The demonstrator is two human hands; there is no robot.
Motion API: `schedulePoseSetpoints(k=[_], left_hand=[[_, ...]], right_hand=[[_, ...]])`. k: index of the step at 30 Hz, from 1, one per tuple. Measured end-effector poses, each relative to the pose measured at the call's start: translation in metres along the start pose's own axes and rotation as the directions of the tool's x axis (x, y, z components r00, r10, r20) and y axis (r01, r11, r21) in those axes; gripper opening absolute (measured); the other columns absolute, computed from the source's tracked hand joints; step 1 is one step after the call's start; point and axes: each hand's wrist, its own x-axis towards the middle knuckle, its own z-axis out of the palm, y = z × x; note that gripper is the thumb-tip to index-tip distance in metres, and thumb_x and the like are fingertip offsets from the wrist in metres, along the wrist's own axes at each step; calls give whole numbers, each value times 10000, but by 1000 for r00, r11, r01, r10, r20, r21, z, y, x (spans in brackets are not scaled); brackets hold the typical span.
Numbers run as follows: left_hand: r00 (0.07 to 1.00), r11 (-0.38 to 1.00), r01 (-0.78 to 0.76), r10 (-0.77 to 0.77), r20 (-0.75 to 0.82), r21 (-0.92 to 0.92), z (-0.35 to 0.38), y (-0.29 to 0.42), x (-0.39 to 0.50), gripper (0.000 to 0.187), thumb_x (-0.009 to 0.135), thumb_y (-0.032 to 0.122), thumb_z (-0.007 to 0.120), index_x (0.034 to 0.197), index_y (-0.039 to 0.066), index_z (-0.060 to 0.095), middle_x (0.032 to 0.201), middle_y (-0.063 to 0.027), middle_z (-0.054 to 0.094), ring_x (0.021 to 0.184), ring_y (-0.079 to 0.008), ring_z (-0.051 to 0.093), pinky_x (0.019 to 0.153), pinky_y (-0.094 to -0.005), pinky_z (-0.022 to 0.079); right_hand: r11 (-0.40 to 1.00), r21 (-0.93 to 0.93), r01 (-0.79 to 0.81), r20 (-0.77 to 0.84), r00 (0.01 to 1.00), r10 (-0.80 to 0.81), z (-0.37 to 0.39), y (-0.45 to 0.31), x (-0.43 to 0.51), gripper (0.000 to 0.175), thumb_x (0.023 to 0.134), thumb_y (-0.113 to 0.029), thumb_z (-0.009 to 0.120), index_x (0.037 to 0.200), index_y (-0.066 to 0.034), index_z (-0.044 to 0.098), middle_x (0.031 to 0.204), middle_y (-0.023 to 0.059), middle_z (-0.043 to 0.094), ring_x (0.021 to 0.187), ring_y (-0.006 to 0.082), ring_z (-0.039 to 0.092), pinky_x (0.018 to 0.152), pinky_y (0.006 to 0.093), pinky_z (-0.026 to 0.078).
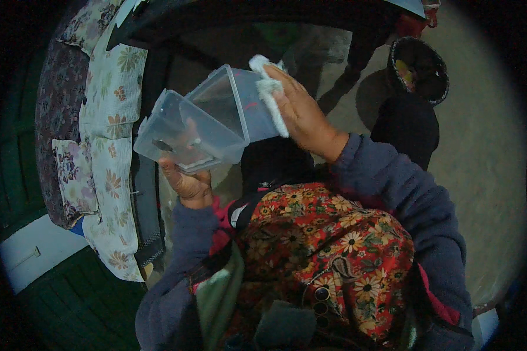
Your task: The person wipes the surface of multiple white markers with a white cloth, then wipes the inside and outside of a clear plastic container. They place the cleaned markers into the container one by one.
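My left hand (186, 184) grips a clear plastic container (189, 127) from below, and its fingers show through the plastic. A second clear plastic part (219, 94) with a rectangular rim adjoins it at an angle. Whether this is a separate box or part of the same one, I cannot tell. My right hand (296, 105) holds a white cloth (270, 94) flat against the outer right side of that part. The cloth is bunched under the fingers, and its far end sticks out past them. Small pink marks show on the plastic beside the cloth.
At the left stands a seat with a floral cover (114, 109) and a patterned cushion (74, 175). A dark round bin (439, 79) with something yellow inside is on the floor at upper right. A dark-edged table (263, 11) spans the top.
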Motion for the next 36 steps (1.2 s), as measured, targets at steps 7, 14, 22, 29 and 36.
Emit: schedulePoseSetpoints(k=[7, 14, 22, 29, 36], left_hand=[[1000, 999, -16, 15, -22, -50, 4, 2, 1, 521, 817, 489, 744, 1146, 113, 594, 899, 20, 606, 941, -173, 592, 1226, -529, 166], [1000, 1000, -5, 5, 24, 3, -8, -3, 4, 697, 797, 524, 749, 1283, 83, 515, 1140, -58, 584, 1123, -247, 538, 1174, -499, 274], [975, 998, 37, -23, 223, -56, -49, -13, 2, 721, 831, 514, 721, 1348, 62, 503, 1281, -127, 584, 1188, -286, 565, 1010, -473, 477], [961, 996, 69, -51, 273, -57, -49, -3, 3, 461, 854, 458, 710, 1112, 100, 576, 1047, -91, 599, 1041, -231, 580, 1108, -499, 337], [855, 991, -106, 50, 517, 79, -16, 3, 17, 394, 847, 473, 714, 988, 126, 592, 949, -52, 577, 990, -200, 563, 1162, -513, 231]], right_hand=[[828, 411, -381, 51, 917, 396, -12, 2, 2, 402, 1031, -255, 435, 1365, -42, 501, 1219, 150, 587, 1101, 222, 561, 971, 346, 438], [932, -224, 285, 123, 957, -263, -17, -24, 15, 549, 971, -330, 530, 1438, -75, 394, 1391, 210, 459, 1267, 384, 454, 1056, 423, 371], [975, 67, -210, 73, 976, 205, -16, 32, 6, 438, 1036, -362, 417, 1311, -42, 536, 1223, 164, 570, 1104, 277, 562, 968, 368, 444], [897, 404, -180, 156, 980, 126, -51, -31, 28, 470, 1037, -389, 420, 1343, -53, 539, 1280, 102, 572, 1123, 211, 551, 1008, 323, 411], [918, 304, -254, 371, 919, 132, -30, -32, 14, 343, 1035, -256, 465, 1176, 14, 623, 1106, 123, 670, 1021, 209, 616, 927, 322, 469]])
